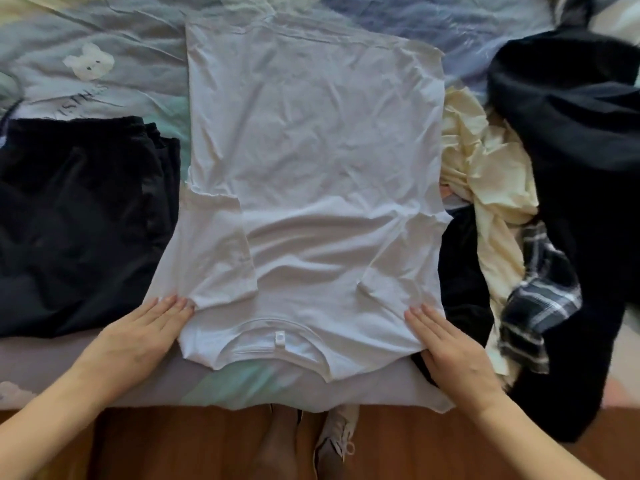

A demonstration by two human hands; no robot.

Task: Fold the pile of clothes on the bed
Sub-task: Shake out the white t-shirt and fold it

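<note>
While flat hands press the white T-shirt (311, 150), folded black trousers (79, 223) left; unfolded pile (540, 188) right

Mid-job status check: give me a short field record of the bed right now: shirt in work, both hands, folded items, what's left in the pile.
garment in work: white T-shirt, laid flat on the bed, collar toward the person, both sleeves folded inward
left hand: left hand, fingers straight, resting at the shirt's left shoulder edge
right hand: right hand, fingers straight, resting at the shirt's right shoulder edge
folded: black garment, left of the shirt
unfolded pile: right of the shirt; cream garment, plaid garment, large black garment
</note>
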